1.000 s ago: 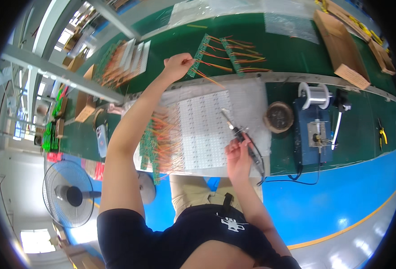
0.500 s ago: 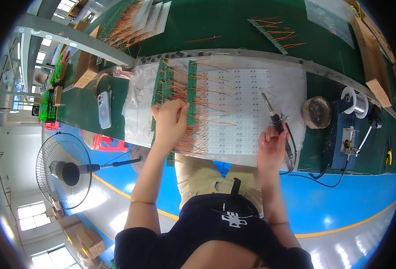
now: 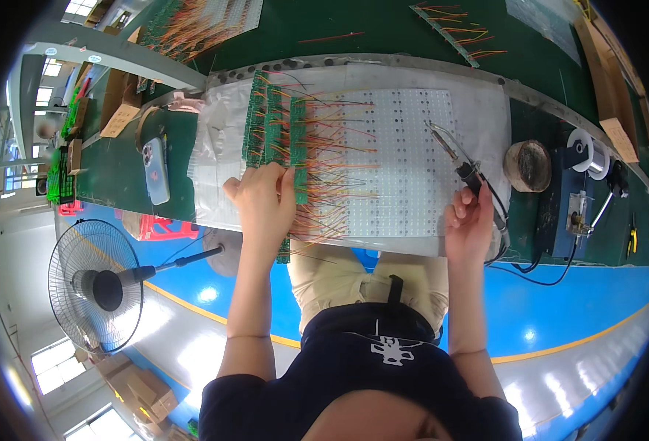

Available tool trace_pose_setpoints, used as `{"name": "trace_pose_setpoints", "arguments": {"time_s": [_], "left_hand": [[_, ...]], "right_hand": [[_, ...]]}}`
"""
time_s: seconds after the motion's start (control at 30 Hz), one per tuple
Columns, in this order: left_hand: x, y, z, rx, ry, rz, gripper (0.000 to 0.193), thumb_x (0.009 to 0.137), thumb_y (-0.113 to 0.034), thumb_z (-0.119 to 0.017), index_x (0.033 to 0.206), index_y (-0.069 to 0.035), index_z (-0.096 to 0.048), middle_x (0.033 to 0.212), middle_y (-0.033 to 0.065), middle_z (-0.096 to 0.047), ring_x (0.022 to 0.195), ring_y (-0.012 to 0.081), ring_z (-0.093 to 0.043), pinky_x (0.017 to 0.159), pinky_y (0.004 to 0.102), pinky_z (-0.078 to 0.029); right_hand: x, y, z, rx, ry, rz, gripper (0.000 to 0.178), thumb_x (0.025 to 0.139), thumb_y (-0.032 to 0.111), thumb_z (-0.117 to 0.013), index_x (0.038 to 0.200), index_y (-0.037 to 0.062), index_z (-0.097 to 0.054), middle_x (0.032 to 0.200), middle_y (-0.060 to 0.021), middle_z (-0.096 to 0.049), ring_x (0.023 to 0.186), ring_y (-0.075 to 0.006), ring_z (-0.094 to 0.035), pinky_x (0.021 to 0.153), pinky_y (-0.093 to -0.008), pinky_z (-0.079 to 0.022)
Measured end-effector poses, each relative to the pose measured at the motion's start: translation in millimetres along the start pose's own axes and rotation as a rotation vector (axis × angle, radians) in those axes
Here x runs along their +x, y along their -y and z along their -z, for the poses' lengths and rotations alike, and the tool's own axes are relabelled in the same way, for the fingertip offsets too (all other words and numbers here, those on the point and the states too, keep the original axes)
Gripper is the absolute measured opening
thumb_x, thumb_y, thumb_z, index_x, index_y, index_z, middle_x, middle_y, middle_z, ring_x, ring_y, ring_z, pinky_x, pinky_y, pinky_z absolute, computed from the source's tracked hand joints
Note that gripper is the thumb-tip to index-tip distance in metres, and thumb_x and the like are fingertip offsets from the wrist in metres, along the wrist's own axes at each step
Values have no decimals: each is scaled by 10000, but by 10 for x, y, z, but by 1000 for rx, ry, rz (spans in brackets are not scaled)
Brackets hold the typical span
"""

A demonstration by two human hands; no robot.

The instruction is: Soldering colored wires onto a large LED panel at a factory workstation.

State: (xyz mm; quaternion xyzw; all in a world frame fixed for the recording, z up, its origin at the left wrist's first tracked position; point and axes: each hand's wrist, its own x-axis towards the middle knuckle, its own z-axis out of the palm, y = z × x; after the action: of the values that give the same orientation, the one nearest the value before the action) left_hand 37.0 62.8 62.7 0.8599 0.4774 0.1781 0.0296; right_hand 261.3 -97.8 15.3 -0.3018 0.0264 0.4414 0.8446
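Note:
My left hand [image 3: 264, 197] is closed over several green circuit board strips [image 3: 273, 125], its fingertips and thumb at the rightmost strip [image 3: 298, 143]. The exact grip is partly hidden under the fingers. Thin red, orange, yellow and dark wires stick out from the strips, mostly rightward over a white perforated board [image 3: 412, 176]. In my right hand [image 3: 471, 224] is a soldering iron [image 3: 470, 174] with a dark handle, its tip pointing up and left above the board's right part. Its cable runs down beside the hand.
Right of the work sheet stand a round pot [image 3: 526, 167], a solder spool [image 3: 587, 154] and a blue soldering station [image 3: 556, 209]. A phone [image 3: 157, 170] lies at the left. More wired strips [image 3: 199, 29] are at the back. A floor fan [image 3: 96, 287] stands lower left.
The rightmost strip has shifted left, closer to the other strips, with my left hand. My right hand still holds the soldering iron. The whole view has shifted slightly.

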Motion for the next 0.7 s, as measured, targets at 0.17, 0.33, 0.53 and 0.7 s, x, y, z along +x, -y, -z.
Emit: {"name": "trace_pose_setpoints", "arguments": {"time_s": [0.17, 0.33, 0.53, 0.7], "left_hand": [[21, -15, 76, 25, 35, -31, 192, 819, -193, -570, 655, -99, -537, 578, 22, -498, 622, 220, -478, 681, 373, -250], [247, -9, 176, 122, 3, -130, 152, 806, -195, -589, 686, -110, -553, 605, 5, -510, 639, 201, -484, 685, 364, -249], [906, 106, 152, 103, -99, -279, 63, 760, -187, -627, 773, -133, -597, 720, -7, -553, 731, 180, -527, 704, 357, -252], [1142, 168, -173, 50, -1, -365, 143, 689, -186, -680, 807, -140, -614, 786, -7, -560, 799, 179, -549, 715, 359, -250]], "right_hand": [[139, 219, -84, -144, -72, 1, 157, 922, 235, -489, 996, 98, -507, 675, -9, -486, 559, -88, -429, 460, -213, -334], [404, 428, -381, -300, -4, 93, 155, 888, 187, -538, 769, 105, -484, 618, -9, -476, 516, -86, -419, 435, -217, -323], [926, 409, -856, -425, 115, 166, 138, 838, 139, -579, 743, 76, -502, 565, -6, -458, 468, -84, -400, 418, -226, -291], [1272, 96, -601, -486, 93, 306, 86, 814, 90, -610, 808, 58, -529, 559, 0, -461, 444, -72, -390, 412, -219, -300]]}}
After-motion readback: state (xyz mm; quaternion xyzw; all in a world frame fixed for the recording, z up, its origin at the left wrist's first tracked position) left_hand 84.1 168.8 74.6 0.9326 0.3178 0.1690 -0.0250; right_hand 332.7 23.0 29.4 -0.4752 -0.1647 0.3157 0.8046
